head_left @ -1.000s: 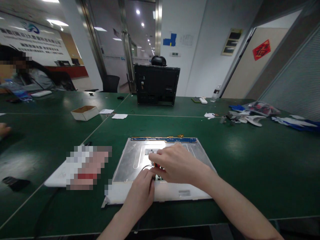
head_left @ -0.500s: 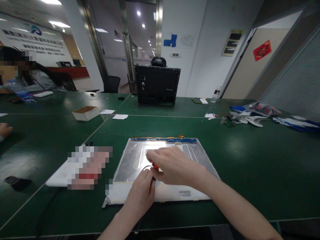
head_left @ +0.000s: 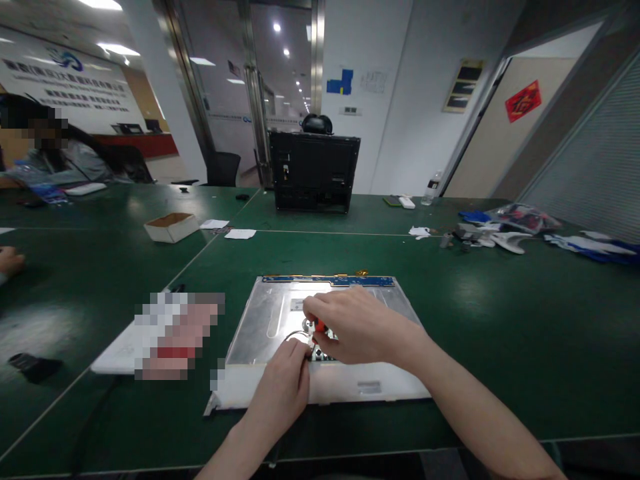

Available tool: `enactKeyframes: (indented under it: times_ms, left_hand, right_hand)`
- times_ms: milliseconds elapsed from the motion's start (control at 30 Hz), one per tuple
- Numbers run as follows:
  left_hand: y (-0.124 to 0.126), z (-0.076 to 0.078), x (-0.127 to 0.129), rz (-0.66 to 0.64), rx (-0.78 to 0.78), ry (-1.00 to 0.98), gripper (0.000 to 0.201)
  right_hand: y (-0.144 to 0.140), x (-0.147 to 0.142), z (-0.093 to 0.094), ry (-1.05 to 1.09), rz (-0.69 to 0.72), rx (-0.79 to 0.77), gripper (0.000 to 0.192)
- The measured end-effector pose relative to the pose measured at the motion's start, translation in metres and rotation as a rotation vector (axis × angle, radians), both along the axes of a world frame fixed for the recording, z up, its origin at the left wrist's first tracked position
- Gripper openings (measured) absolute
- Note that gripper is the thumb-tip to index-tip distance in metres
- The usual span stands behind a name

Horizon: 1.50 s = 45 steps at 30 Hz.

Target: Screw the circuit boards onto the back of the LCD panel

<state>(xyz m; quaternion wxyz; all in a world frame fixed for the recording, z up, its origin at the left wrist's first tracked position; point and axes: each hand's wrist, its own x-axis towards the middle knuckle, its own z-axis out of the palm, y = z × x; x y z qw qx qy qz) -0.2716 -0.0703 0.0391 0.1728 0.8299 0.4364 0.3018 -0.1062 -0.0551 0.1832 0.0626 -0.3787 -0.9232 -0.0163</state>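
Observation:
A silvery LCD panel point(head_left: 260, 320) lies flat, back side up, in front of me, with a blue circuit strip point(head_left: 300, 281) along its far edge. My right hand point(head_left: 350, 327) is closed around a red-handled screwdriver point(head_left: 319, 325), whose thin shaft points down at a small circuit board point(head_left: 324, 355) in the panel's middle. Much of that board is hidden under my hands. My left hand point(head_left: 287, 373) has its fingers pinched together by the screwdriver's lower end, beside a thin cable point(head_left: 296, 333). What it grips is hidden.
Left of the panel lies a white slab-like object point(head_left: 117, 347) with a blurred reddish item on it. Farther off are a small open box point(head_left: 173, 228), paper pieces point(head_left: 241, 234) and a black upright monitor point(head_left: 315, 172). Gloves and tools point(head_left: 480, 233) lie right. A person sits at far left.
My right hand has shifted slightly right and up with the screwdriver, uncovering more of the small circuit board. My left hand stays almost in place.

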Motion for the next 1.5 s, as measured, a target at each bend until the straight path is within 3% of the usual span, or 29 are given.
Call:
enactKeyframes:
  times_ms: [200, 367, 533, 700, 900, 1067, 1233, 1367, 1500]
  left_hand:
    - [0.002, -0.008, -0.001, 0.005, 0.097, -0.014, 0.022]
    - [0.002, -0.005, 0.0, 0.009, 0.065, -0.004, 0.02]
    - [0.001, -0.002, 0.0, -0.002, 0.041, -0.004, 0.017]
    - [0.002, -0.008, -0.001, -0.004, 0.07, -0.005, 0.019]
    - [0.0, -0.007, -0.001, -0.001, 0.038, 0.011, 0.019]
    - [-0.001, 0.0, 0.0, 0.011, 0.01, 0.03, 0.016]
    - [0.0, 0.002, 0.0, -0.001, -0.005, 0.022, 0.02]
    - [0.0, 0.0, 0.001, 0.011, -0.005, 0.016, 0.021]
    - [0.001, -0.004, 0.0, -0.009, 0.013, 0.003, 0.021]
  right_hand:
    - [0.001, -0.005, -0.006, 0.018, -0.017, 0.028, 0.029]
    - [0.0, -0.006, -0.004, 0.018, 0.028, 0.003, 0.014]
    - [-0.002, 0.001, 0.003, 0.029, 0.059, -0.049, 0.024]
    - [-0.003, -0.006, -0.004, -0.008, -0.041, 0.043, 0.029]
    - [-0.004, -0.005, -0.001, -0.023, -0.014, 0.016, 0.015]
    - [-0.001, 0.003, 0.003, -0.006, 0.009, -0.005, 0.023]
    - [0.003, -0.002, -0.004, -0.027, -0.04, 0.026, 0.026]
    - [0.002, -0.005, -0.005, 0.026, 0.011, 0.012, 0.02]
    - [0.001, -0.003, -0.002, 0.091, 0.094, -0.069, 0.027]
